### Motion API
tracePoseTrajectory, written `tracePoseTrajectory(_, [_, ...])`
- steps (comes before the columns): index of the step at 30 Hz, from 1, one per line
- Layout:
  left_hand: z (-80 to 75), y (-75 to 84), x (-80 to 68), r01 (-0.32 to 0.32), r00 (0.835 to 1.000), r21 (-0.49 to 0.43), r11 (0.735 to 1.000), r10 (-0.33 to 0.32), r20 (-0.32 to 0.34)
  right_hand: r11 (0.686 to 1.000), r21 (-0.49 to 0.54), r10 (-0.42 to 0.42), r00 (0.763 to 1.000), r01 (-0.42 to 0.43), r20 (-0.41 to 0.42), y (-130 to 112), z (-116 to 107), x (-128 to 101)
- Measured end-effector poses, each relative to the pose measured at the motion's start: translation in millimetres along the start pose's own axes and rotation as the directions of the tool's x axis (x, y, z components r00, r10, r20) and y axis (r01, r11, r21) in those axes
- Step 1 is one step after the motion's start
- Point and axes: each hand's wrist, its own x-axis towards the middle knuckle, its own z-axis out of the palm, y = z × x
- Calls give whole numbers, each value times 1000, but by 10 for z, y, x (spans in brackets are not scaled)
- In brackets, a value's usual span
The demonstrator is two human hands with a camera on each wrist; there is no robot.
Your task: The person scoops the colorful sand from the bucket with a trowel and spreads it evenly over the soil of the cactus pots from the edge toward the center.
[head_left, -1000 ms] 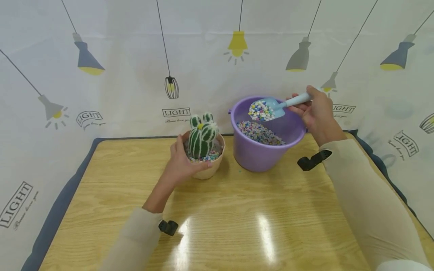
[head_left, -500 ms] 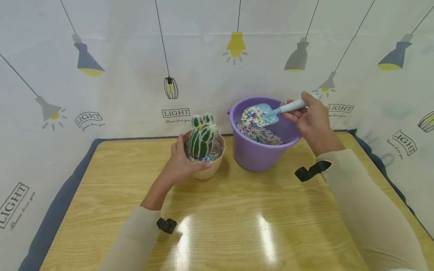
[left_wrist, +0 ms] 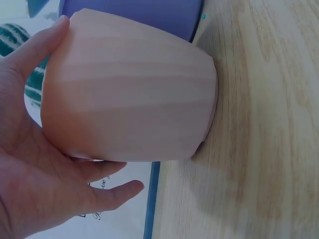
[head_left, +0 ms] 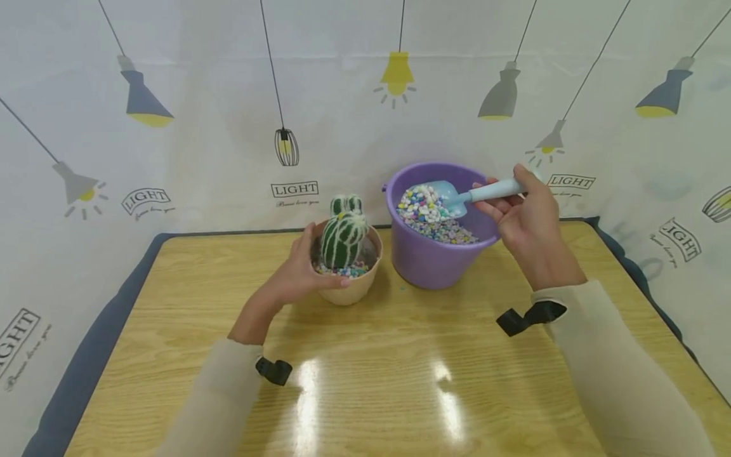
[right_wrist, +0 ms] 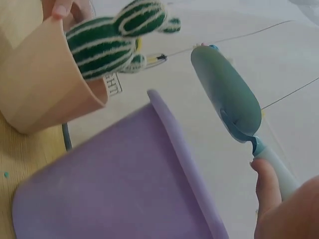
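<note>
Scoop (head_left: 455, 200) in the air over the bucket's mouth: the person's right hand (head_left: 531, 225) grips it by its pale, rounded handle (head_left: 495, 190). Its light blue blade carries a heap of small pebbles (head_left: 421, 204), white, yellow, blue and pink, piled towards the front edge. Below and around it is the purple bucket (head_left: 436, 260), holding more of the same mix; the right wrist view shows the blade apart from the rim.

To the other side, the left hand (head_left: 297, 273) clasps the beige pot (head_left: 349, 292), thumb at the rim and fingers reaching round the side. Whether the pot's base sits quite flat on the table (head_left: 365, 368) cannot be told.

Loose pebbles look likely to roll off if the wrist twists or the blade dips further, and a knock against the rim could scatter some. If the left hand pulled sideways, the pot might tip and spill its pebbles.

Faint facets run down the pot's matt wall. Inside stands a rounded, lobed cactus (head_left: 341, 241), dark green with fuzzy white ribs. The bucket looks like smooth plastic, the table pale, glossy grained wood, and a lamp-printed cloth (head_left: 342, 95) hangs behind.
</note>
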Motion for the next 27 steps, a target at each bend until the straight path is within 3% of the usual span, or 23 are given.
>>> tracePoseTrajectory(2, [-13,-9,11,-20,1000,-21,1000,20,11,1000,18,-10,1000,10,4,31,-16,-67])
tracePoseTrajectory(9, [-52,-50,32,8,998,-57,998,-4,70,995,101,-14,1000,13,2,150,-70,-264])
tracePoseTrajectory(17, [-97,-88,63,-38,989,-104,994,52,137,989,145,-29,1000,27,10,308,-147,-420])
tracePoseTrajectory(27, [-117,-86,79,-39,983,-131,991,62,173,972,212,-106,994,101,15,573,-248,-603])
